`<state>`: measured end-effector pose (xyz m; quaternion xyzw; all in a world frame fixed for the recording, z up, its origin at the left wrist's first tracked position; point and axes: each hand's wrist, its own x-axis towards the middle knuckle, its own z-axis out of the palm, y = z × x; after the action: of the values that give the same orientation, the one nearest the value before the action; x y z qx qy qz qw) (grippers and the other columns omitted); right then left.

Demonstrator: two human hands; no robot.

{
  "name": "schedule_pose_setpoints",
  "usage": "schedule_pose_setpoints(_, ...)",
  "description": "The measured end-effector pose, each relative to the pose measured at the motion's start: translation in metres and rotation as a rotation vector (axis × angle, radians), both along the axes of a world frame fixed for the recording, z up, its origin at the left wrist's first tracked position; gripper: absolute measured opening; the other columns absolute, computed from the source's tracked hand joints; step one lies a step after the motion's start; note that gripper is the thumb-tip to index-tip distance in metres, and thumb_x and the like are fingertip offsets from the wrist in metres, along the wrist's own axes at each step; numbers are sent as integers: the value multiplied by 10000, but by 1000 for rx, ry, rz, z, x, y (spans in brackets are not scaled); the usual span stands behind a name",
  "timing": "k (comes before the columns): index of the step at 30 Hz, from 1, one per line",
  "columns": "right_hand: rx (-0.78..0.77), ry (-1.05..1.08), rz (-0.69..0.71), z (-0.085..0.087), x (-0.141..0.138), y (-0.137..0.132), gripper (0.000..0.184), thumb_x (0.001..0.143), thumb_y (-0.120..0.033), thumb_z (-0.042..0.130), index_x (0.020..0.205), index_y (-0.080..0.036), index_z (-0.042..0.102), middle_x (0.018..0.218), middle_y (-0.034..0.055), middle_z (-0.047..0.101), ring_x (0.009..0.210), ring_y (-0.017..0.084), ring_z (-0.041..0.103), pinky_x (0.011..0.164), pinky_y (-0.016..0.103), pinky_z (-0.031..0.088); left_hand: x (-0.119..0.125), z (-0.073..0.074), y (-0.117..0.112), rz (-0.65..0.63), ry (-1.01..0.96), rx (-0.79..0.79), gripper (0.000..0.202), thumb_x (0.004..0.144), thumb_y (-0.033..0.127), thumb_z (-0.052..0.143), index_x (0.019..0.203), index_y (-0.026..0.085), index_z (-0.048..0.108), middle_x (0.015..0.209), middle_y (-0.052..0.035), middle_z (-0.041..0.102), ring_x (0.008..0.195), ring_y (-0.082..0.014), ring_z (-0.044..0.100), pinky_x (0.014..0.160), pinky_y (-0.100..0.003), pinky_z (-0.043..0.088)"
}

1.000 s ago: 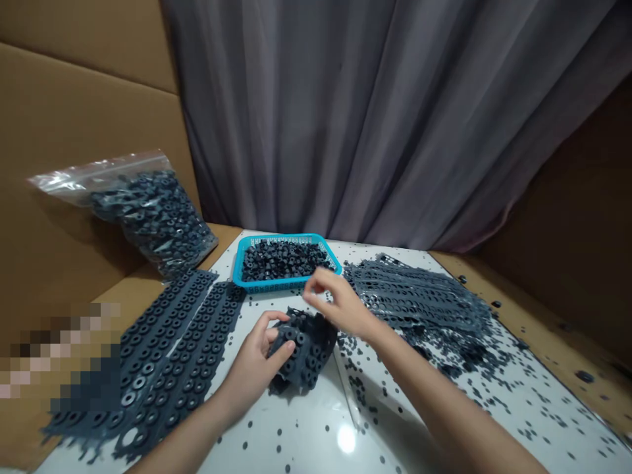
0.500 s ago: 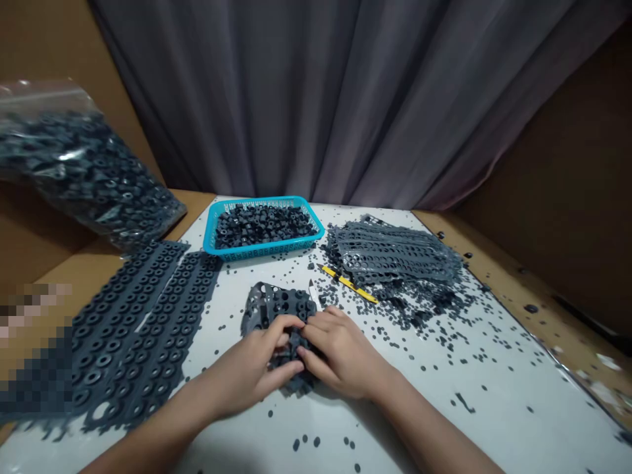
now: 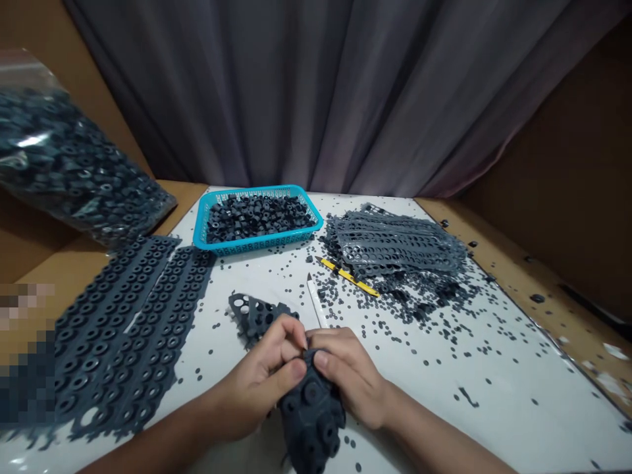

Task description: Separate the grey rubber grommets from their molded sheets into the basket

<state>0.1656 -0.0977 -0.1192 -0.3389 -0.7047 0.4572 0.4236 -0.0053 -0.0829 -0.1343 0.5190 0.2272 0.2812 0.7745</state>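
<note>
Both hands are closed on one dark grey rubber sheet covered in round raised rings. My left hand pinches it from the left, thumb on top. From the right, my right hand grips the same fold, its thumb close to the left one. The sheet bends between the hands: its near part hangs toward me, while a far flap with punched-out holes sticks out beyond the left fingers. What the fingertips do under the fold is hidden. Just beyond my right hand lies a white pen-like tool.
A blue basket of small rubber rings stands at the back. Left are uncut ringed sheets and a clear bag of rings. On the right lie a stack of holed sheets, a yellow pen-like tool and scattered dark discs.
The rubber sheet has been turned and folded, so its ringed near part now hangs toward me. Both hands have come slightly closer to me. The white tool is more exposed.
</note>
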Motion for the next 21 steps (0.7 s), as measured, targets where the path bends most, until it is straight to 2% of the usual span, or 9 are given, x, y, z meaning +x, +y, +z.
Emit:
schedule_pose_setpoints(2,-224,123,-63,-3,-5,-4,336,876,-359,384,589,-187,350,580,-21,327,555,116,329,533,251,271,1,-1,0,1,-99,-95,211,866,395,495,941,246,365,617,69,378,508,-71,324,494,-167,276)
schedule_pose_setpoints(4,-429,239,-183,-9,-10,-7,313,821,-410,467,610,-181,439,601,-13,367,583,123,341,544,248,285,0,-1,1,9,-139,-142,201,867,364,504,942,251,356,636,63,385,505,-66,326,485,-162,271)
schedule_pose_setpoints(6,-577,359,-290,-14,-14,-8,300,752,-455,547,647,-176,514,617,-8,397,599,128,351,550,246,296,-1,0,3,-6,-159,-171,194,874,340,501,945,252,345,656,61,385,507,-59,324,483,-152,267)
schedule_pose_setpoints(8,-662,463,-322,-17,-17,-9,329,696,-488,599,628,-172,538,603,-10,395,591,126,344,544,242,289,-1,2,5,-35,-177,-188,202,874,338,503,937,251,331,671,60,379,523,-57,331,497,-149,275)
schedule_pose_setpoints(11,-708,556,-282,-18,-19,-8,367,654,-492,648,555,-165,513,569,-18,366,574,115,328,530,234,264,0,7,7,-55,-201,-212,243,858,364,525,906,246,318,685,56,368,562,-67,354,536,-165,302)
schedule_pose_setpoints(15,-748,642,-231,-14,-18,-8,363,637,-470,677,562,-165,494,538,-37,332,532,95,301,501,228,226,-1,11,7,-56,-217,-252,261,836,360,559,857,237,330,659,60,323,552,-69,322,532,-174,289)
schedule_pose_setpoints(18,-751,668,-130,-11,-18,-8,350,671,-425,657,551,-167,453,513,-49,301,491,80,257,472,230,188,-4,15,6,-57,-212,-280,280,808,356,598,822,230,348,628,64,284,526,-68,269,502,-172,258)
schedule_pose_setpoints(21,-686,795,-20,-7,-15,-2,349,753,-372,554,524,-181,373,486,-55,277,452,77,233,457,233,199,-8,20,5,-42,-154,-303,356,740,410,656,770,221,356,641,51,296,545,-83,297,512,-195,283)
